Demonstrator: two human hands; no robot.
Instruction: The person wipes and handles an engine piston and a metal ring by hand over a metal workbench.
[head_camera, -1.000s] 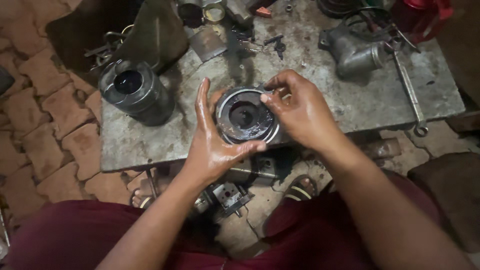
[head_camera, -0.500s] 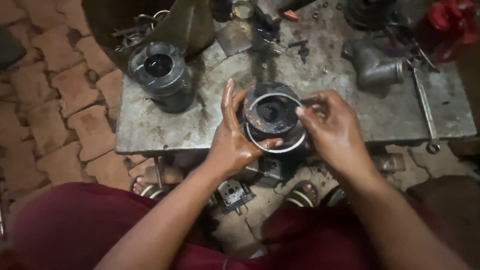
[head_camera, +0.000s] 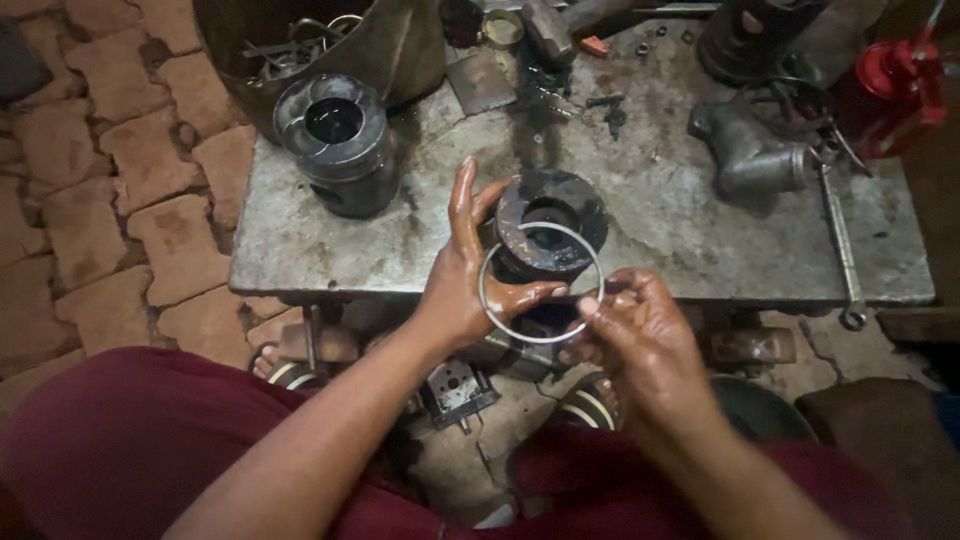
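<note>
A dark, oily piston (head_camera: 551, 223) stands at the near edge of the metal table (head_camera: 660, 210). A thin silver piston ring (head_camera: 497, 306) hovers in front of it, off the piston, nearer to me. My left hand (head_camera: 468, 275) is oily and pinches the ring's left side, its fingers raised beside the piston. On the ring's right side my right hand (head_camera: 640, 335) grips it with fingertips.
A second piston (head_camera: 338, 142) stands at the table's back left beside a dark metal tub (head_camera: 400, 50) of tools. A grey cast pipe fitting (head_camera: 745, 150), a long spanner (head_camera: 838, 240) and a red can (head_camera: 890, 75) lie at the right. Brick floor spreads to the left.
The ring has come off the piston and been drawn toward me, held between both hands. The view has shifted right and down a little.
</note>
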